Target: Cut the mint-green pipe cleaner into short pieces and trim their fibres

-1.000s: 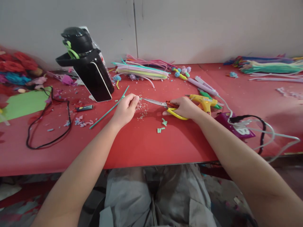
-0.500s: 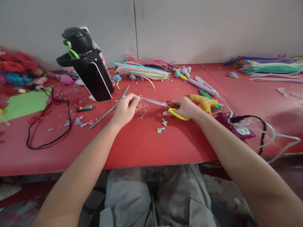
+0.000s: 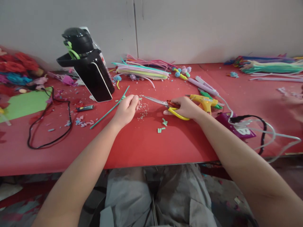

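Note:
My left hand (image 3: 128, 108) is closed, thumb pressed to fingers, with a small green piece of pipe cleaner (image 3: 140, 99) poking out at the fingertips. In my right hand (image 3: 183, 107) is a pair of scissors (image 3: 174, 110) with yellow handles. Its blades point left and their tips stop just short of the green piece. Fine pale clippings (image 3: 143, 113) are scattered on the red table under the blades. Several short green pieces (image 3: 159, 130) lie nearer the front edge. A long green pipe cleaner (image 3: 107, 113) rests beyond and left of my left hand.
A black holder (image 3: 92, 75) stands at the back left. Bundles of pipe cleaners (image 3: 144, 71) lie by the wall. Right of my right hand are a yellow glue gun (image 3: 203, 101), a lilac corded tool (image 3: 202, 85) and a purple power block (image 3: 236, 126). A black cord (image 3: 68, 116) loops at left.
My left hand's fingers have shifted slightly around the green piece, and it has drawn a little away from the scissor tips. My right hand has hardly moved.

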`<state>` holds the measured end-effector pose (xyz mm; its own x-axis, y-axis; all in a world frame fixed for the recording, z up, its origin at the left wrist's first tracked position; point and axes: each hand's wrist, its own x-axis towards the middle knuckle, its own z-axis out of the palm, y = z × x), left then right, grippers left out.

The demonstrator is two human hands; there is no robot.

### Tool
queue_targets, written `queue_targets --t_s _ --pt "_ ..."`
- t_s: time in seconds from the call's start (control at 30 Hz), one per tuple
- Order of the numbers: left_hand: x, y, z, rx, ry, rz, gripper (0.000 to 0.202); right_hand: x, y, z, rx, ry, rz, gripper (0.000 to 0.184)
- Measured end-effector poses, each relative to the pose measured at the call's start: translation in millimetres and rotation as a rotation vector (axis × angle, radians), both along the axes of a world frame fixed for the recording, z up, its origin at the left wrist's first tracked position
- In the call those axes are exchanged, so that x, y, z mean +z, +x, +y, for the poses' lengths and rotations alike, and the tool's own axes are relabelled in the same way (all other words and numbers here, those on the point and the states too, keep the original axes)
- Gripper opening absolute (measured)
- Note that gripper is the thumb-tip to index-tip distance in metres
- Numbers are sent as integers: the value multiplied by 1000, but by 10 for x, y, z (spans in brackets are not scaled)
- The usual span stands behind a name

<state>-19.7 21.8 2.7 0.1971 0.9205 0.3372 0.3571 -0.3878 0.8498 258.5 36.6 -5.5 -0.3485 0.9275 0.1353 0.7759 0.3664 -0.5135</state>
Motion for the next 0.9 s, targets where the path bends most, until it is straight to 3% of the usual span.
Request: queue_targets --t_s 0.9 --pt "-18 12 -3 8 -44 -37 37 -20 -12 15 1 12 -8 72"
